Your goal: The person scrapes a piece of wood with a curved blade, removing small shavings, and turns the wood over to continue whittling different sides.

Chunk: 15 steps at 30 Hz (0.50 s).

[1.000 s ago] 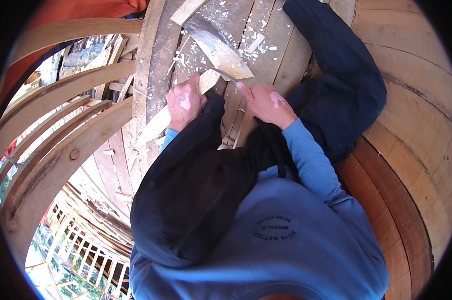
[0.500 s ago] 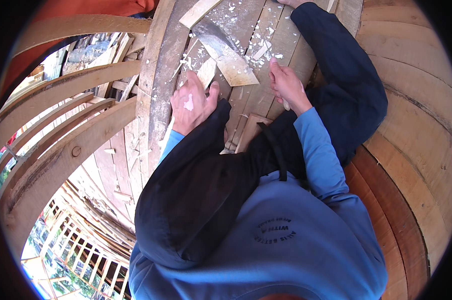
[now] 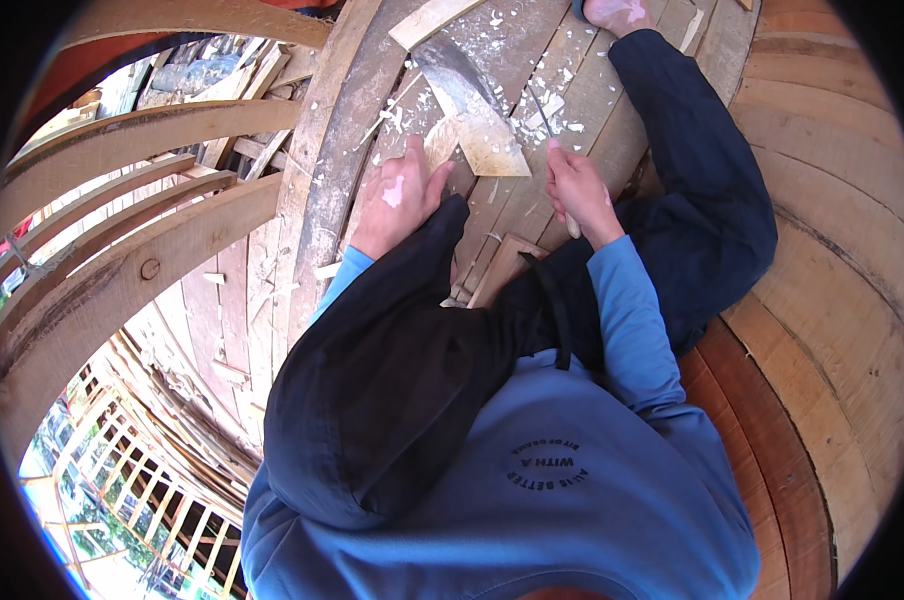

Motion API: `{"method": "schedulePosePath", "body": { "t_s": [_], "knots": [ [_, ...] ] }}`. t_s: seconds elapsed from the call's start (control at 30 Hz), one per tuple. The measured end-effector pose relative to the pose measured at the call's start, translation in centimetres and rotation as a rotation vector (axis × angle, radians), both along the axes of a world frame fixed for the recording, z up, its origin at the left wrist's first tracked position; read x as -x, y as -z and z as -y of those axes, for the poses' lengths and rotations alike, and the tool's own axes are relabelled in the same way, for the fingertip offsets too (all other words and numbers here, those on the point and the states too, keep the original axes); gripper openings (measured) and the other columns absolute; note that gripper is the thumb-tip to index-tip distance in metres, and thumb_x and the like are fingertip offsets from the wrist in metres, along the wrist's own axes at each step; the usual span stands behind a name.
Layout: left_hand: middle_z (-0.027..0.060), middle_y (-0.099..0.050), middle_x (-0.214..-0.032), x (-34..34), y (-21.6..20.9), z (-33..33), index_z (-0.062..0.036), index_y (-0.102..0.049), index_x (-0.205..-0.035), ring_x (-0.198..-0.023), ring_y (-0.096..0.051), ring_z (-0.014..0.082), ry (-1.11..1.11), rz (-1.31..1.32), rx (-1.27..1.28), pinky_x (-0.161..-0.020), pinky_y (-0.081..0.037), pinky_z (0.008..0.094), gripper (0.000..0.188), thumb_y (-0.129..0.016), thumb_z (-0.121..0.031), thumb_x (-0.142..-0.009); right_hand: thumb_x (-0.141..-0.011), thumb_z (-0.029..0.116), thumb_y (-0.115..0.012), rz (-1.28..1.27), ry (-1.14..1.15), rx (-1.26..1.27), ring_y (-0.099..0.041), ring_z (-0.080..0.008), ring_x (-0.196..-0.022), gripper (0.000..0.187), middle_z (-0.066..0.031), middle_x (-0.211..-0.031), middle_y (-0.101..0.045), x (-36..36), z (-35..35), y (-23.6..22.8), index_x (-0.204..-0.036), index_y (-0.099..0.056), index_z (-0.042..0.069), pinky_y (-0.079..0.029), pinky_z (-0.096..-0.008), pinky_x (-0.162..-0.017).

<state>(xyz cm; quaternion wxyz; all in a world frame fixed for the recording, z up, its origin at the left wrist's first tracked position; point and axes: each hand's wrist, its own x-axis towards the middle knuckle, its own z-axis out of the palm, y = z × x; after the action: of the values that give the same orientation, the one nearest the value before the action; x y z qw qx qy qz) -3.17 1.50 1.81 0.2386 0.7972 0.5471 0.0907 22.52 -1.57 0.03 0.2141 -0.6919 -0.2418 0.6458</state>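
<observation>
My left hand (image 3: 396, 206) is closed around the near end of a pale wood piece (image 3: 440, 141), thumb on one side and fingers on the other. The piece's tip meets a flat, broad slab (image 3: 494, 147), grey at its far end and tan at the near end. My right hand (image 3: 579, 192) grips a thin-bladed knife (image 3: 541, 112) by its handle, whose light butt shows below the fist. The blade points away from me, to the right of the slab. White shavings (image 3: 552, 105) are scattered about the blade and slab.
I sit on a plank floor (image 3: 597, 110) with my legs bent around the work. Another pale board (image 3: 432, 22) lies at the far side. Curved wooden ribs (image 3: 152, 230) with gaps between them stand at left; a curved plank wall (image 3: 822, 230) rises at right.
The wood piece has shifted against the slab and now tilts differently. The knife has moved slightly nearer to me. The whole view has shifted a little.
</observation>
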Motion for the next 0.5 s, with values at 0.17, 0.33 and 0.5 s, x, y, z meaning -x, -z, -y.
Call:
{"method": "schedulePosePath", "body": {
  "t_s": [0.17,0.33,0.5],
  "knots": [
    [0.0260,-0.066,-0.071,0.6,2.0,0.9,0.0105,-0.049,-0.124,-0.074,-0.067,0.0417,-0.046,-0.032,-0.054,-0.066,-0.053,0.0512,0.060,-0.066,-0.038,-0.094,-0.104,0.053,-0.044,0.026,-0.092,-0.004,-0.038,-0.0083,-0.042,0.050,0.0033,-0.058,-0.040,0.7,0.4,0.3,-0.075,-0.045,0.012,-0.036,-0.0288,-0.039],
    [0.0228,-0.065,-0.066,-0.1,0.9,0.1,0.0076,-0.048,-0.129,-0.065,-0.068,0.0358,-0.165,0.055,0.237,-0.063,-0.053,0.0467,0.060,-0.067,-0.037,-0.094,-0.103,0.049,-0.050,0.030,-0.093,-0.005,-0.038,-0.0072,-0.043,0.046,0.0040,-0.058,-0.042,0.9,0.3,0.1,-0.082,-0.051,0.009,-0.036,-0.0283,-0.039],
    [0.0147,-0.063,-0.059,-1.0,-1.1,-1.1,0.0111,-0.045,-0.132,-0.051,-0.065,0.0237,-0.222,0.266,0.611,-0.054,-0.051,0.0380,0.068,-0.068,-0.040,-0.093,-0.099,0.037,-0.063,-0.043,-0.002,-0.083,-0.037,-0.0053,-0.043,0.033,0.0057,-0.057,-0.042,1.9,-0.2,-0.2,-0.097,-0.060,0.004,-0.033,-0.0265,-0.039]
  ]
}}
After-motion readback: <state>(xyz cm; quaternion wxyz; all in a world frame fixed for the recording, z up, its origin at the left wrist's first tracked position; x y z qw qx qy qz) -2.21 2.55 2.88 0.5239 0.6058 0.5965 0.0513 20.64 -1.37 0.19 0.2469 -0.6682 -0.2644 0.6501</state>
